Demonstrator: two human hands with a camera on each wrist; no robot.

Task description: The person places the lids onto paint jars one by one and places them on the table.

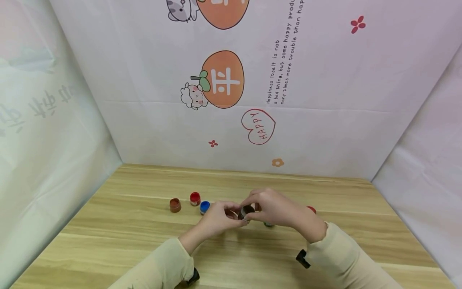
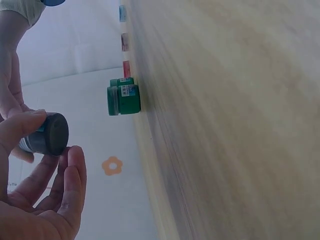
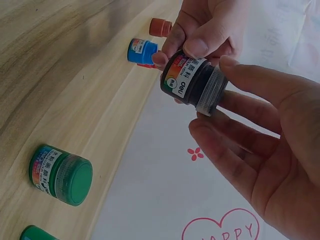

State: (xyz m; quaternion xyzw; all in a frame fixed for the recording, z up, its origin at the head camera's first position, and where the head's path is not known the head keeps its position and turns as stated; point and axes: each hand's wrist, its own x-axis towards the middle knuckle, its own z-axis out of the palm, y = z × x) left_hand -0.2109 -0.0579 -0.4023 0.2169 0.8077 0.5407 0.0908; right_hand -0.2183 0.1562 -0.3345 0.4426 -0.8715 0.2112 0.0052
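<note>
A small black paint jar (image 1: pixel 247 211) with a printed label is held in the air over the table between both hands. My left hand (image 1: pixel 216 218) grips the jar's body, its thumb lying across the side in the right wrist view. From the other end, my right hand (image 1: pixel 272 206) pinches the clear-rimmed lid (image 3: pixel 212 92) between thumb and fingers. The jar lies tilted on its side in the right wrist view. Close by, partly hidden under the right hand in the head view, stands a green paint jar (image 3: pixel 60 175).
Left of the hands stand a brown jar (image 1: pixel 175 205), a red jar (image 1: pixel 195 198) and a blue jar (image 1: pixel 205 207). Another red jar (image 1: pixel 311 209) peeks out behind the right forearm. A second green jar (image 3: pixel 37 233) is near the first. White printed cloth (image 1: pixel 310 136) walls the wooden table (image 1: pixel 245 261).
</note>
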